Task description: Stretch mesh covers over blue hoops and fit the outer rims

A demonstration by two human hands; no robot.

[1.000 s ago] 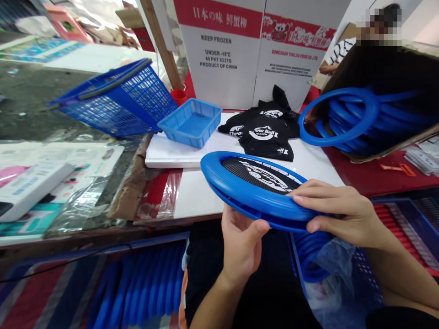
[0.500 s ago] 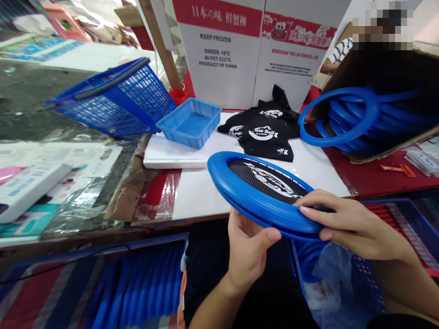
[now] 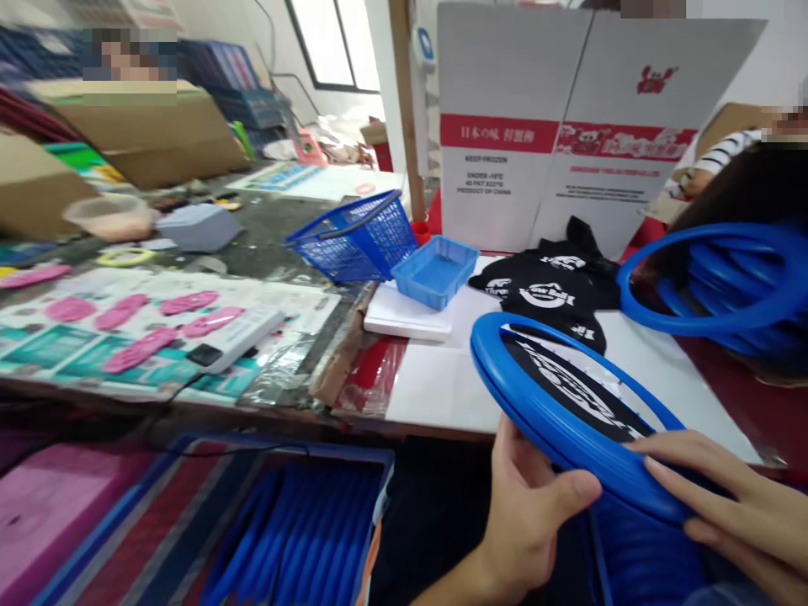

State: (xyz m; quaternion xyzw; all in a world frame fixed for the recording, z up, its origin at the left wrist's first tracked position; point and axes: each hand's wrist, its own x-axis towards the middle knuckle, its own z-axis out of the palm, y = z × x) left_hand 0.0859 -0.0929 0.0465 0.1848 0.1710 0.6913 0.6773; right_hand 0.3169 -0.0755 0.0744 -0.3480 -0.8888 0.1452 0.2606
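I hold a blue plastic ring (image 3: 555,433) tilted above the front edge of the table. Inside it is a black mesh (image 3: 568,383) with white lettering, and a gap shows between the mesh and the ring's far side. My left hand (image 3: 536,505) grips the ring from below, thumb along its near side. The fingers of my right hand (image 3: 725,497) close on the ring's right end. Behind it lie black cloth pieces (image 3: 546,290) printed with white logos. To the right, another blue ring (image 3: 631,295) leans out in front of several more.
A light blue tray (image 3: 435,273) rests on a white slab (image 3: 404,316), beside a blue basket (image 3: 366,240). A tall white carton (image 3: 498,80) stands behind. Pink pieces (image 3: 139,347) and a white device (image 3: 243,341) lie on the left. Below, a crate holds stacked blue rings (image 3: 303,530).
My view has swung left and shows more of the left table. The held ring sits farther right and lower in view, and the gap at its far side looks wider.
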